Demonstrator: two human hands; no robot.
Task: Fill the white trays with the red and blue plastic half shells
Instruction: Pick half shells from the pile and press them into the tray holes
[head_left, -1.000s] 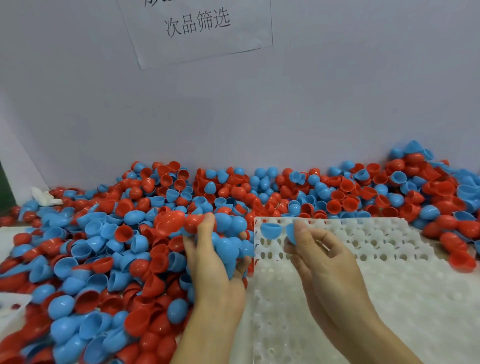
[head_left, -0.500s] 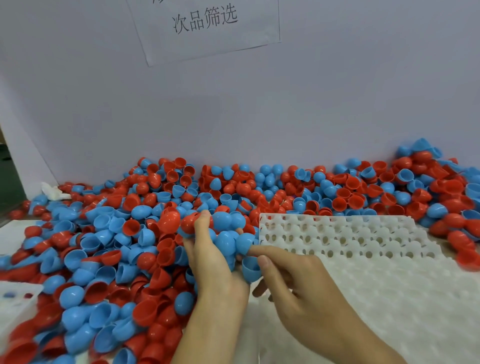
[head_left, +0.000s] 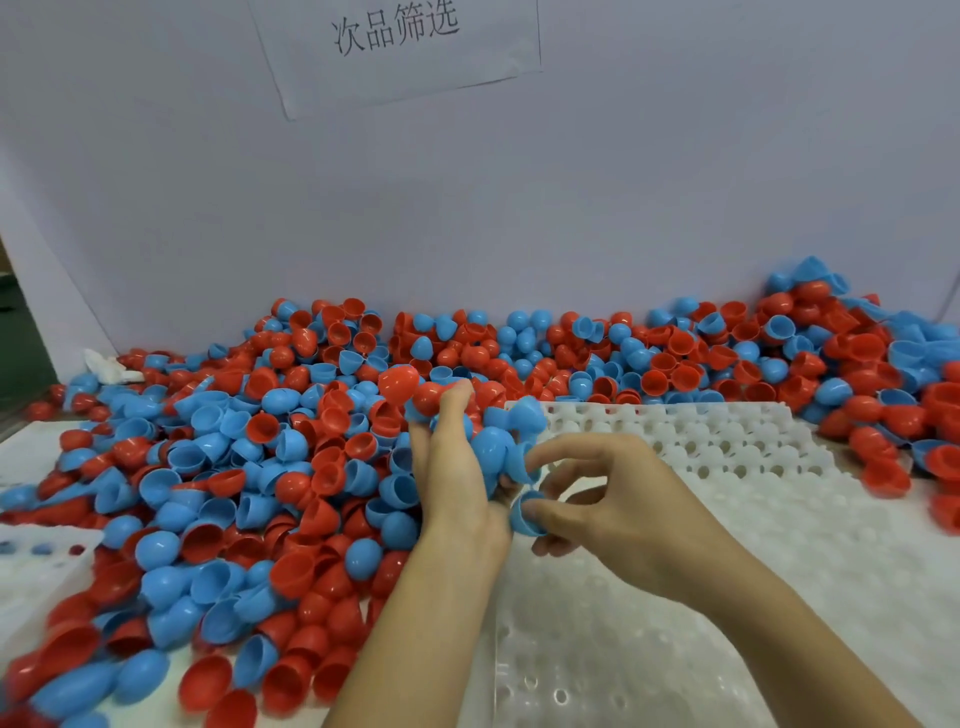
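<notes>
— What have we got in our left hand (head_left: 457, 467)?
— A bunch of red and blue plastic half shells (head_left: 488, 447), cupped by curled fingers at the left edge of the white moulded plastic tray (head_left: 737, 457).
— And our right hand (head_left: 613, 499)?
— Pinching one blue plastic half shell (head_left: 524, 514) just beside that handful, above the tray's left edge.

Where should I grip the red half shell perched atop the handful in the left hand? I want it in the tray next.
Pinch the red half shell across its rounded dome from above: it sits highest on the left hand's bunch, exposed, its rim hidden below. Probably easiest with the right hand.
</notes>
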